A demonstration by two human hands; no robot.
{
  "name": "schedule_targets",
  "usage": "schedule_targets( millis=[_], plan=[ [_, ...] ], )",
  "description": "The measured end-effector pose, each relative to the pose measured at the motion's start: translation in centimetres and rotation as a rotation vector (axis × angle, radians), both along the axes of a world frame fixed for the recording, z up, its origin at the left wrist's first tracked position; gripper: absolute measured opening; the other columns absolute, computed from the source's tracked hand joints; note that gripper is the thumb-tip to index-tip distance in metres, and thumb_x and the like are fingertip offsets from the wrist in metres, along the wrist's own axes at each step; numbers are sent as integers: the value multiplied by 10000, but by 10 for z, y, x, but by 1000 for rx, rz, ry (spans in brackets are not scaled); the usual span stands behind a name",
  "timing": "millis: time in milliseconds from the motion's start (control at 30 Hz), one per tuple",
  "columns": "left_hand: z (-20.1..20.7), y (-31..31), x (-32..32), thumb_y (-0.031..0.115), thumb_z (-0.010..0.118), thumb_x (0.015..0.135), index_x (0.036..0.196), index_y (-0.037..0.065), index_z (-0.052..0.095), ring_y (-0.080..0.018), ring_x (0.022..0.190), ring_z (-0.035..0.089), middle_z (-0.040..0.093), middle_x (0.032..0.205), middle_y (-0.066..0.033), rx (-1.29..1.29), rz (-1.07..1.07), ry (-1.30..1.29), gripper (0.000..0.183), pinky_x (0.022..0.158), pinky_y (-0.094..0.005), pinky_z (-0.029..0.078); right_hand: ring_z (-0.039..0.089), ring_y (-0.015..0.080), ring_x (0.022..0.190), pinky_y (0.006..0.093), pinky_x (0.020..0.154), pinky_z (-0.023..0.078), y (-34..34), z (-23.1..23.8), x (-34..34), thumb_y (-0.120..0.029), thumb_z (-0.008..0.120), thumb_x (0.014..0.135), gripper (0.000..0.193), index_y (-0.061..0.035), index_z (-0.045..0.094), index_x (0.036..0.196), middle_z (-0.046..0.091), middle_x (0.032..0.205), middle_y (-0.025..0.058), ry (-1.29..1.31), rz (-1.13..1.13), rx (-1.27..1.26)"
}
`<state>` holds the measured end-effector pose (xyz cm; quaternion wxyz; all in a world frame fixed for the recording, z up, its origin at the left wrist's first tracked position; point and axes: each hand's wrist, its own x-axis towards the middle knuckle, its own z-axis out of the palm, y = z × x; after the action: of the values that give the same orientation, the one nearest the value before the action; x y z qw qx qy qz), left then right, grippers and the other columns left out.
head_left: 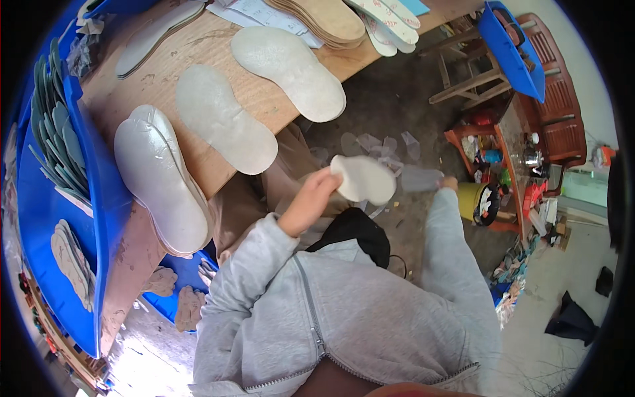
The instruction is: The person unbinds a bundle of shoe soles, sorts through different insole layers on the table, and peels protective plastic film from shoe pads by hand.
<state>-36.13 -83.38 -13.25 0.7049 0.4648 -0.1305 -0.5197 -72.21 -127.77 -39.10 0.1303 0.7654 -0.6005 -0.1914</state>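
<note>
My left hand [309, 202] pinches one end of a pale insole [368, 179], held out past the table edge above my lap. Stretched out to the right, my right hand [449, 182] grips a thin translucent film sheet [421, 178], blurred and apart from the insole. On the wooden table [149, 86], a shiny white insole [288, 71] and a duller pale insole [226, 119] lie singly. Left of them is a small stack of glossy white insoles [162, 182] at the table edge.
A blue bin [109, 218] with grey-green insoles stands at the left. Tan insoles [324, 23] and marked white insoles [387, 26] lie at the far edge. Film scraps [383, 149] litter the floor near a yellow bin [471, 202]. A wooden stool [463, 86] holds a blue tray [512, 59].
</note>
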Motion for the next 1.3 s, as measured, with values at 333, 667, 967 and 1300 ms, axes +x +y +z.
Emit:
schedule_targets(
  millis=[333, 667, 967, 1300],
  plan=[
    [18, -41, -1, 153, 513, 968, 1118, -50, 597, -131, 900, 611, 659, 1035, -81, -164, -78, -133, 265, 816, -280, 494, 567, 337, 1142, 412, 976, 424, 114, 208, 101, -657, 429, 885, 789, 76, 612, 1111, 611, 1176, 232, -462, -42, 688],
    [61, -7, -14, 73, 615, 844, 1013, 6, 648, -273, 866, 628, 640, 974, -143, -307, -18, -895, 185, 768, -326, 499, 516, 311, 1207, 428, 1057, 374, 231, 297, 261, -517, 364, 977, 695, 55, 387, 1371, 525, 1327, 165, -2168, -163, 1757],
    [42, 56, -5, 73, 627, 852, 958, -27, 664, -298, 791, 644, 676, 878, -132, 72, 230, -934, 151, 725, -339, 514, 581, 159, 1055, 292, 908, 460, 278, 358, 448, -87, 605, 893, 394, 12, 515, 1264, 608, 1170, 83, -1657, 644, 1487],
    [25, 67, 29, 366, 365, 1030, 1110, -74, 623, -166, 775, 669, 690, 927, -137, 57, 416, 31, 516, 699, -258, 541, 588, 107, 928, 239, 811, 468, 353, 305, 569, -134, 664, 865, 328, -8, 572, 1154, 642, 1023, 46, -1301, 1044, 1310]
  ],
)
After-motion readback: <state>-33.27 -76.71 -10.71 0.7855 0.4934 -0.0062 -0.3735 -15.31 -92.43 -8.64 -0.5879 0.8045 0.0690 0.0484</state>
